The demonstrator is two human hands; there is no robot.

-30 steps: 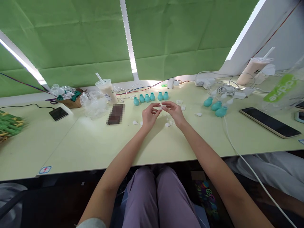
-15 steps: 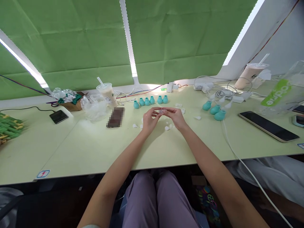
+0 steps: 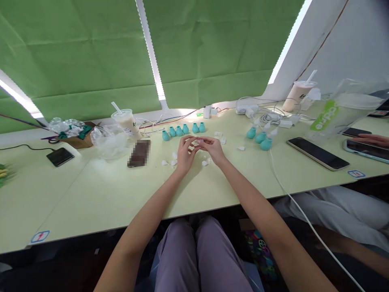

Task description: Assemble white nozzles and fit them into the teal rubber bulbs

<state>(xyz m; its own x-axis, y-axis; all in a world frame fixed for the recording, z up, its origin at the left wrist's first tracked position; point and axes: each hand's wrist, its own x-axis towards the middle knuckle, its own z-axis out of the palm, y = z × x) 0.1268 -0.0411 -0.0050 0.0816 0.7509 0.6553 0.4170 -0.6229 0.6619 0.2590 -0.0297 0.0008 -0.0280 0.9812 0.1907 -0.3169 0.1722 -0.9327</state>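
Observation:
Fingertips meet above the table where my left hand [image 3: 186, 153] and my right hand [image 3: 213, 148] pinch a small whitish, see-through piece [image 3: 197, 142] between them. Its exact kind is too small to make out, and the fingers cover part of it. Small white drop-shaped pieces [image 3: 205, 162] lie on the table just below my hands, and more white pieces [image 3: 165, 163] lie to the left. Behind my hands stands a row of turquoise vase-shaped pieces [image 3: 179, 130]. On the right, three turquoise pieces [image 3: 260, 137] lie tilted with white tips beside them.
A phone [image 3: 317, 153] and a white cable [image 3: 281, 182] lie to the right. A co-worker's hand [image 3: 372, 140] rests by another phone. Drink cups [image 3: 126, 122], a clear plastic bag [image 3: 109, 142] and a cardboard box [image 3: 80, 140] stand at the back left.
The view has turned a little to the right, bringing a co-worker's hand into sight at the right edge. Both my hands still hold the small piece together.

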